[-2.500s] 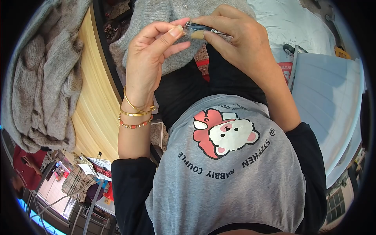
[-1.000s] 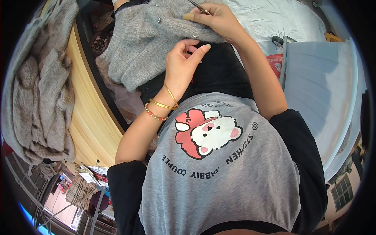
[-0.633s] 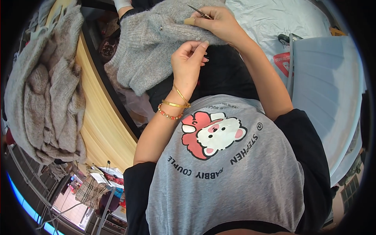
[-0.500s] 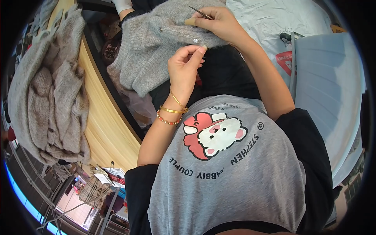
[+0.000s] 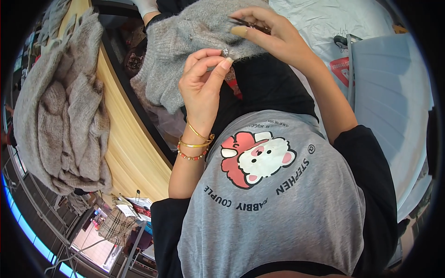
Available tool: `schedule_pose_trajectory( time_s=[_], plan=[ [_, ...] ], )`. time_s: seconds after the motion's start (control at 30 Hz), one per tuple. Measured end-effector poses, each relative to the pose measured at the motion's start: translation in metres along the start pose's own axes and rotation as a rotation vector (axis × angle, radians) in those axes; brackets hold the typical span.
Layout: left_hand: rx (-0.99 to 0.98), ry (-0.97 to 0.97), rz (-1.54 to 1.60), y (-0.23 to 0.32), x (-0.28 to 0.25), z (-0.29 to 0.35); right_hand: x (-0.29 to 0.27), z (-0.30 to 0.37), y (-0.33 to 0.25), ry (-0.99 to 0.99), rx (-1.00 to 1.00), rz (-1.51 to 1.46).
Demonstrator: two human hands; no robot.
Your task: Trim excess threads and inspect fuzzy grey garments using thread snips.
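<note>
A grey fuzzy knitted sweater lies across my lap, with small sparkly buttons on it. My left hand is closed in a pinch, thumb and index finger at one shiny round button by the sweater's near edge. Just above and to the right, my right hand grips dark, slim, pointed thread snips, their tip pointing left over the knit. A yellowish cover wraps the right thumb. Whether the snips' blades are apart cannot be made out.
More grey-brown knitwear is heaped on a pale wooden table at the left. A translucent bluish plastic bin stands at the right, beside a white plastic sheet. Someone's gloved or white-covered limb shows at the top.
My left hand has moved left and now pinches at the button, which has shifted left with it. My right hand has moved slightly right and down, still holding the snips.
</note>
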State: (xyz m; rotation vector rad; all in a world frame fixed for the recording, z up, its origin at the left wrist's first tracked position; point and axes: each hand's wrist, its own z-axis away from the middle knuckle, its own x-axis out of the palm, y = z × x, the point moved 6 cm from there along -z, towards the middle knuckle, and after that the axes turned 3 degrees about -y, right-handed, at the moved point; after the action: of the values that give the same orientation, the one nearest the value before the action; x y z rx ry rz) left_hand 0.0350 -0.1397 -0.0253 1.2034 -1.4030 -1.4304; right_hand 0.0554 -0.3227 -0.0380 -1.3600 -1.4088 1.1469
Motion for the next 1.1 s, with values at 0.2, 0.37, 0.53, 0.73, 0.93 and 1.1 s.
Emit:
schedule_pose_trajectory(
  time_s=[0.2, 0.37, 0.53, 0.73, 0.93, 1.1],
  plan=[
    [-0.263, -0.034, 0.373, -0.01, -0.003, 0.0, 0.002, 0.027, -0.022, -0.15, -0.075, 0.382],
    [-0.325, -0.062, 0.499, -0.012, -0.004, 0.0, 0.013, 0.033, -0.034, -0.114, -0.141, 0.523],
    [-0.315, -0.071, 0.48, -0.009, -0.002, 0.004, 0.017, 0.033, -0.039, -0.047, -0.204, 0.689],
    [-0.298, -0.078, 0.417, -0.009, 0.002, 0.007, 0.018, 0.034, -0.039, -0.058, -0.202, 0.698],
    [-0.292, -0.084, 0.393, -0.012, 0.007, 0.005, 0.014, 0.031, -0.039, -0.069, -0.187, 0.687],
    [-0.261, -0.065, 0.215, -0.003, -0.013, -0.002, 0.018, 0.02, -0.038, -0.09, -0.105, 0.581]
  ],
)
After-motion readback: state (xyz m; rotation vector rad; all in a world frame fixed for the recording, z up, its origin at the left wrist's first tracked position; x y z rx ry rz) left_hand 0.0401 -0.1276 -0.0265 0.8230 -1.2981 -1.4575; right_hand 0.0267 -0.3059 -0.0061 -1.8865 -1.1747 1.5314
